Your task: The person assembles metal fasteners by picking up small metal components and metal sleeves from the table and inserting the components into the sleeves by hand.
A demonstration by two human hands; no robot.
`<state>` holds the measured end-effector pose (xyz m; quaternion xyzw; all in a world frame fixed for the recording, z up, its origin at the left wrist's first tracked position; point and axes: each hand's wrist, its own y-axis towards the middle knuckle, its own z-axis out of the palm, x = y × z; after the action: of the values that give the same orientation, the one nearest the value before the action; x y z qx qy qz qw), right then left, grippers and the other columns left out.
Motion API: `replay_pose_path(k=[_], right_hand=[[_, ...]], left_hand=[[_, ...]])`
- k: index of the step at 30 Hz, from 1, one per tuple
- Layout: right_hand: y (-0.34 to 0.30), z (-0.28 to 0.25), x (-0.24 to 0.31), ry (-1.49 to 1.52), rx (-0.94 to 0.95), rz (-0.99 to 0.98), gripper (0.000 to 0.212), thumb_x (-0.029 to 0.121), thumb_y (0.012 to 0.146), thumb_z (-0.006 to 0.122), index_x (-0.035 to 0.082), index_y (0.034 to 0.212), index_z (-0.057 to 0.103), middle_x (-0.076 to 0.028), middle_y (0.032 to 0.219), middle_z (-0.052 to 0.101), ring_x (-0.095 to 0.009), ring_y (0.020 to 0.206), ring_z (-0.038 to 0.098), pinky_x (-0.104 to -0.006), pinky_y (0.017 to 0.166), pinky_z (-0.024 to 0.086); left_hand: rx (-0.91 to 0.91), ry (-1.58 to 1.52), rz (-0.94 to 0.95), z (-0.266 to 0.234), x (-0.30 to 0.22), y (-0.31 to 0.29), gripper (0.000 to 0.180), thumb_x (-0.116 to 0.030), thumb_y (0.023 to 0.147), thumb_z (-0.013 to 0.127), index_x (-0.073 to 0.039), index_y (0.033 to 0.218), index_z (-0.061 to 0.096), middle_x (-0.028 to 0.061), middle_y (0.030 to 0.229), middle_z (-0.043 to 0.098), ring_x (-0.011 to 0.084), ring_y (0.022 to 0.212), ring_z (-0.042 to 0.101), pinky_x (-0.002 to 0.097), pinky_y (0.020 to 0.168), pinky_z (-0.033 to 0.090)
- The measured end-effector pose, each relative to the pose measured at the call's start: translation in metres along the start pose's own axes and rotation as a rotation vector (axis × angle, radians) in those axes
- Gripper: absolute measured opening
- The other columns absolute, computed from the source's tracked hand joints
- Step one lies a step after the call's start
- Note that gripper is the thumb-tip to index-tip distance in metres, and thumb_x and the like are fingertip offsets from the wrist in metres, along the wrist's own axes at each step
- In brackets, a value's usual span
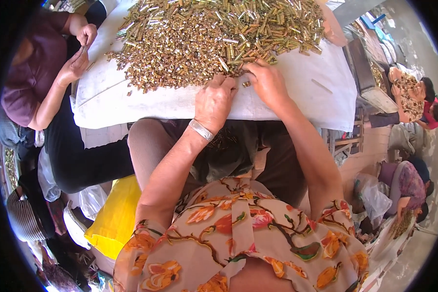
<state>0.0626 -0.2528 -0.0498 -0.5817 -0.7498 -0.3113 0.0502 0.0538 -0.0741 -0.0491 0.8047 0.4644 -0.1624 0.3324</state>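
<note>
A large heap of small brass-coloured metal parts covers the white-covered table (97,104) in front of me. Its near left part is short nut-like pieces (170,63); longer slotted metal sleeves (287,29) lie at the right and far side. My left hand (214,100), with a silvery band at its wrist, is at the near edge of the heap, fingers curled together. Beside it, my right hand (267,82) has thumb and forefinger pinched at the heap's edge. Whatever either hand holds is too small or hidden to name. One loose short metal piece (246,84) lies between the hands.
At the left, a person in a dark maroon shirt (39,63) works with both hands at the table's edge. A yellow bag (112,219) stands by my left leg, and dark cloth (228,151) lies across my lap. Other people (409,185) sit farther right.
</note>
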Motion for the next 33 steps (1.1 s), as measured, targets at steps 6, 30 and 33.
replay_pose_path(k=[6, 30, 33], right_hand=[[0.009, 0.000, 0.015, -0.315, 0.133, -0.169, 0.015, 0.003, 0.077, 0.056, 0.003, 0.091, 0.062, -0.012, 0.088, 0.056, -0.033, 0.077, 0.063, -0.0422, 0.065, 0.051], [-0.057, -0.037, 0.093, 0.637, -0.104, 0.263, 0.014, 0.004, 0.089, 0.060, 0.000, 0.102, 0.065, -0.009, 0.085, 0.065, -0.013, 0.075, 0.061, -0.0257, 0.069, 0.049], [-0.057, -0.036, 0.096, 0.635, -0.104, 0.267, 0.014, 0.002, 0.088, 0.061, 0.000, 0.101, 0.065, -0.011, 0.088, 0.065, -0.016, 0.076, 0.062, -0.0261, 0.069, 0.049]], left_hand=[[-0.050, 0.057, 0.072, 0.001, -0.002, 0.000, 0.011, -0.011, 0.076, 0.068, -0.009, 0.086, 0.063, 0.0082, 0.083, 0.060, 0.0305, 0.073, 0.062, 0.0403, 0.063, 0.051], [0.103, -1.377, -0.533, -0.046, -0.020, -0.041, 0.016, -0.007, 0.094, 0.056, 0.001, 0.108, 0.058, 0.0085, 0.099, 0.065, 0.0161, 0.090, 0.066, 0.0282, 0.083, 0.054], [0.074, -1.314, -0.487, -0.046, -0.020, -0.045, 0.016, -0.005, 0.093, 0.057, 0.001, 0.107, 0.058, 0.0073, 0.098, 0.065, 0.0139, 0.089, 0.065, 0.0264, 0.082, 0.054]])
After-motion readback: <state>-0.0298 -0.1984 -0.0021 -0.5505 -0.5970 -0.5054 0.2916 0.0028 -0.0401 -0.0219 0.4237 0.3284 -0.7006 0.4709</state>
